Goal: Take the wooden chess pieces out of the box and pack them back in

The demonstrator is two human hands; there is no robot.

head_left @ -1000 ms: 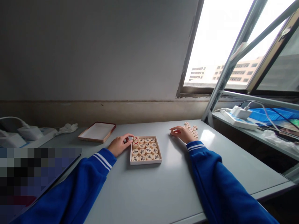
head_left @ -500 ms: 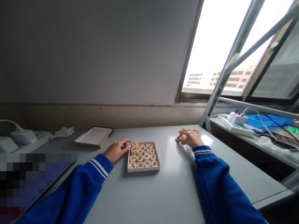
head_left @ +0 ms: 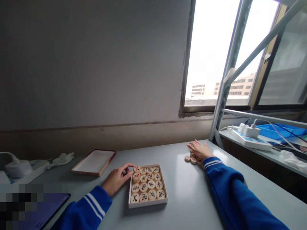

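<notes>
A shallow white box [head_left: 147,203] lies on the grey table [head_left: 187,198], filled with several round wooden chess pieces marked in black and red. My left hand [head_left: 117,179] rests against the box's far left corner, its fingertips pinched on a red-marked piece [head_left: 136,169] there. My right hand [head_left: 199,150] lies flat, fingers stretched out, over a small pile of loose wooden pieces [head_left: 190,158] at the table's far right. Both arms wear blue sleeves with white stripes.
The box's red-edged lid [head_left: 94,162] lies open side up at the far left. A white glove [head_left: 62,158] and white devices sit further left. A metal shelf on the right carries a power strip [head_left: 249,138] and a blue tray [head_left: 278,130]. Wall and window stand behind.
The view has tilted up and swung left. My right hand has slid farther right onto the loose pieces and flattened out. My left hand stays at the box's far left corner.
</notes>
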